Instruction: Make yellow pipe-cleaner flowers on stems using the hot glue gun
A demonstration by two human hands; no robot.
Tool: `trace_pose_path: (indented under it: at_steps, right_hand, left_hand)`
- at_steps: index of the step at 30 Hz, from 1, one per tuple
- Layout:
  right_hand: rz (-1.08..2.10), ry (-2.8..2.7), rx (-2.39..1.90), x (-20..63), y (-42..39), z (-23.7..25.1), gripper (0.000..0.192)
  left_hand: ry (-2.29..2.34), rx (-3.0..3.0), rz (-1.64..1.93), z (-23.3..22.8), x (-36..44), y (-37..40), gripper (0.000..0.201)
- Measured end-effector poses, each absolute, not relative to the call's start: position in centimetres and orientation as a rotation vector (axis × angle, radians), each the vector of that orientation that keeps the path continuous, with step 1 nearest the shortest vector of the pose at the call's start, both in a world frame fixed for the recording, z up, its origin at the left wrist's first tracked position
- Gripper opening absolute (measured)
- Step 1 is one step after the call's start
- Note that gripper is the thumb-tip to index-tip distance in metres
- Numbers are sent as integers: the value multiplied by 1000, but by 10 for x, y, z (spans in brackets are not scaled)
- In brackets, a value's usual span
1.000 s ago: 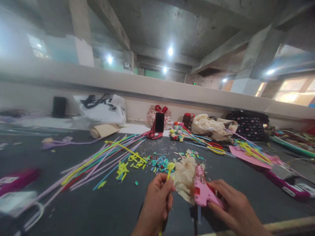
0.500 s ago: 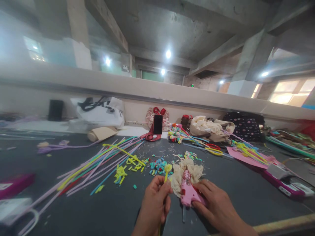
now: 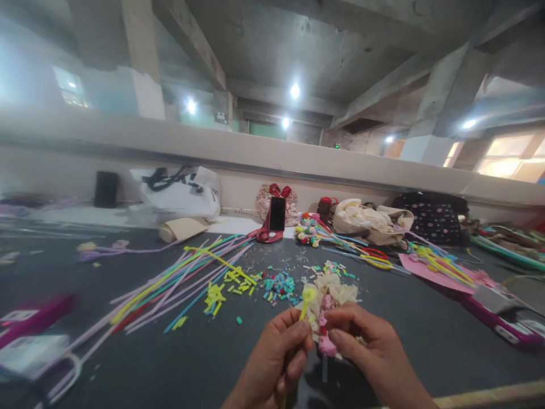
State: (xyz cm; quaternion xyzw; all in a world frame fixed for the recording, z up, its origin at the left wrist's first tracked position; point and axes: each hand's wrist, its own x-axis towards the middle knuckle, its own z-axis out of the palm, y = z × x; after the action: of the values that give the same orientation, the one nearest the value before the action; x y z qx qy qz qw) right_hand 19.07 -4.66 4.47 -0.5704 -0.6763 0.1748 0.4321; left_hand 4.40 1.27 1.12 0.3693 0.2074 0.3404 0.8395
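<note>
**Two hands closed on a yellow stem and a pink glue gun**

The left hand [image 3: 272, 358] is curled into a loose fist, its thumb and fingers pinching the thin yellow pipe-cleaner stem with a small round yellow head [image 3: 307, 296]. The stem stands nearly upright, leaning slightly right, with its head above the knuckles. The right hand [image 3: 374, 355] is wrapped around the small pink plastic hot glue gun [image 3: 324, 332], fingers folded over its body so that most of it is hidden; the nozzle end points away from the person, just beside the yellow head. Both hands sit close together, nearly touching, low over the near edge of the dark grey table [image 3: 170, 363], wrists coming up from the bottom of the view.

Right behind the hands lies a crumpled cream paper sheet [image 3: 340, 291]. Further left are chopped blue and yellow stem bits [image 3: 279, 284] and a fan of long coloured pipe-cleaner stems [image 3: 183, 278]. A black phone [image 3: 277, 213] stands propped by the far wall.
</note>
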Motion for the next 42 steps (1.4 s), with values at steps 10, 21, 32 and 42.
trace_pose_path:
  at_steps: [10, 21, 32, 42]
  right_hand:
    - [665, -1599, -1329, 184, -41, 35, 15]
    - [952, -1385, -1291, 189, -46, 22, 26]
    - [525, -1877, -1350, 222, -44, 64, 17]
    - [500, -1980, -1336, 221, -34, 63, 11]
  left_hand:
    - [425, 889, 640, 12, 42, 10, 29]
    - [452, 956, 553, 3, 48, 10, 35]
    - [715, 1053, 500, 5, 55, 4, 20]
    - [720, 1141, 476, 9, 61, 1, 25]
